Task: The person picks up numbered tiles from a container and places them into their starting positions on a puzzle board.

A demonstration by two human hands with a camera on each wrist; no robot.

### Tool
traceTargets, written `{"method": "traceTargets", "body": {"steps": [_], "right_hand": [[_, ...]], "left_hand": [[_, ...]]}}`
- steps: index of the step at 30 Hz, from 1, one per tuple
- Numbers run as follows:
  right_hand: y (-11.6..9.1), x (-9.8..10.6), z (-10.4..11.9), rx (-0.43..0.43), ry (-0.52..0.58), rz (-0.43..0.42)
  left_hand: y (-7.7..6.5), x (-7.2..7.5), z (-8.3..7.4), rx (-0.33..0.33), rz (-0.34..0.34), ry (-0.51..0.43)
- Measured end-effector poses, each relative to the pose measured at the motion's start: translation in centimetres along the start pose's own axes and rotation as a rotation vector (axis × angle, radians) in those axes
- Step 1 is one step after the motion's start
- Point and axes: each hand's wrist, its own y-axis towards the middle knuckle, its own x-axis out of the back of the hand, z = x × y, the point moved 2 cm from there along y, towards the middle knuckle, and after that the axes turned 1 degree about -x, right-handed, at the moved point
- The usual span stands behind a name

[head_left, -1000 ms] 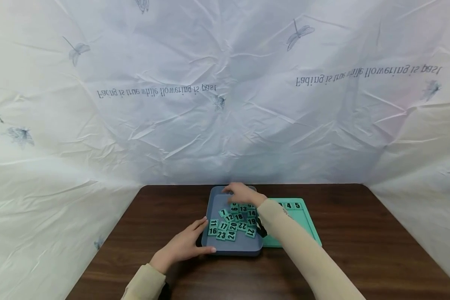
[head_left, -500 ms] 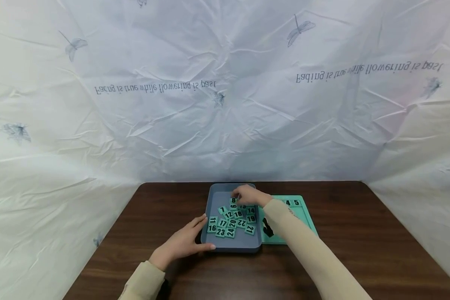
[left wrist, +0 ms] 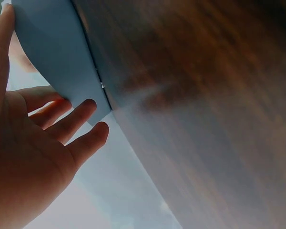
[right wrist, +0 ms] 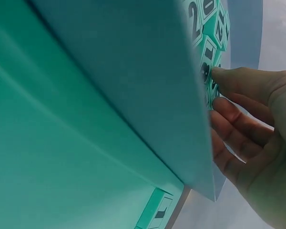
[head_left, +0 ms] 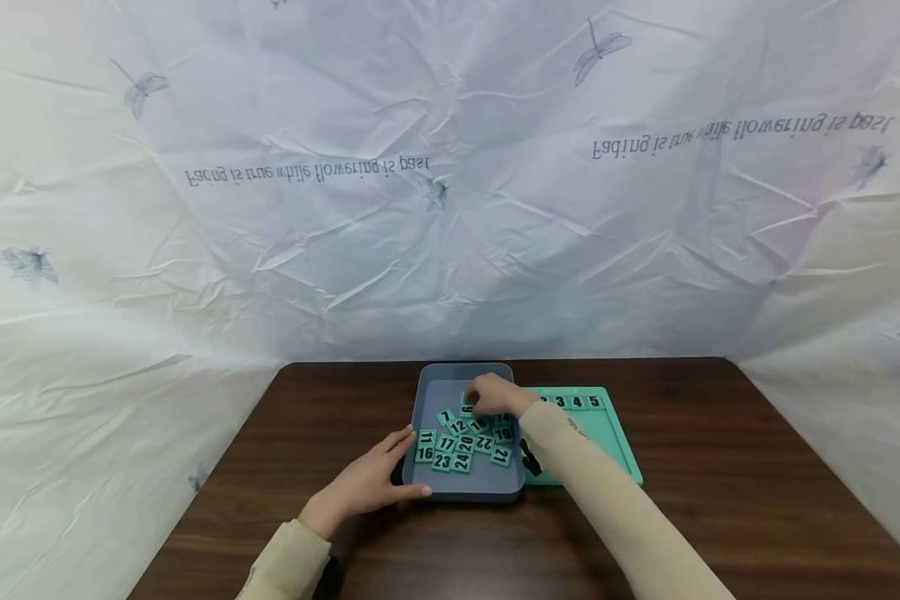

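My left hand point(head_left: 367, 482) rests at the near left corner of a blue-grey tray point(head_left: 435, 487), its thumb along the front rim and its fingers reaching along the left side. In the left wrist view those fingers point(left wrist: 78, 119) are spread, with the index finger partly behind the tray wall. My right hand point(head_left: 498, 393) reaches over the tray's back part, fingers bent down among green number tiles point(head_left: 462, 462). Up close, a fingertip touches a tile point(right wrist: 207, 57) and other fingers hang beside it. Whether a tile is pinched cannot be made out; the hand covers several tiles.
A green tile board point(head_left: 607, 450) lies against the tray's right side, with number tiles point(head_left: 577, 402) in a row along its back edge. The right forearm covers part of it. Both lie on a dark wooden table point(head_left: 330, 408); a white printed sheet point(head_left: 450, 250) hangs behind.
My right hand has moved from the tray's back area toward me and right, down onto the tiles near the 8 and 6. The left hand has stayed at the tray's corner.
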Motion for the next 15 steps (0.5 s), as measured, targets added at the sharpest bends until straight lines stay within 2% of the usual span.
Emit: {"method": "traceTargets", "body": {"steps": [15], "right_hand": [[-0.24, -0.34, 0.09, -0.035, 0.023, 0.003]], "left_hand": [[-0.02, -0.09, -0.06, 0.01, 0.004, 0.004]]}}
